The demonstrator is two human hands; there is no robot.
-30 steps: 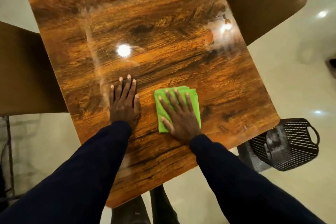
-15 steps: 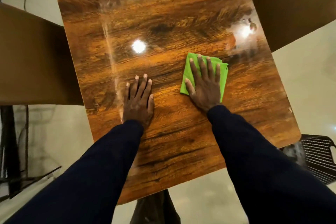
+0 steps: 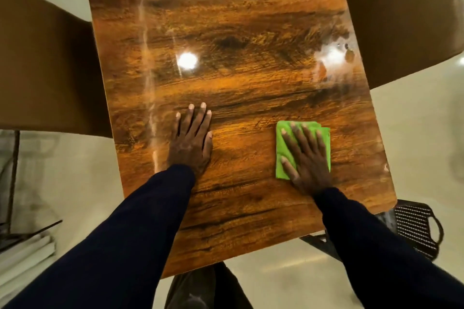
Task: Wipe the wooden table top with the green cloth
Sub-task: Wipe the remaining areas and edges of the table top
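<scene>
The wooden table top (image 3: 238,83) is glossy brown with dark grain and fills the middle of the view. A folded green cloth (image 3: 283,148) lies flat on its near right part. My right hand (image 3: 307,158) presses on the cloth with straight, spread fingers and covers most of it. My left hand (image 3: 192,139) rests flat on the bare wood to the left of the cloth, fingers straight and together. A pale streak (image 3: 148,88) runs down the table's left side, and a smeared patch (image 3: 331,63) shows near the right edge.
Brown chair backs stand at the left (image 3: 45,63) and the upper right (image 3: 406,20) of the table. A black perforated basket (image 3: 414,231) sits on the floor by the near right corner. Pale boards (image 3: 22,258) lie on the floor at the left.
My right hand has slid the green cloth back toward me and to the right, after pushing it away a moment before. My left hand has stayed flat in place.
</scene>
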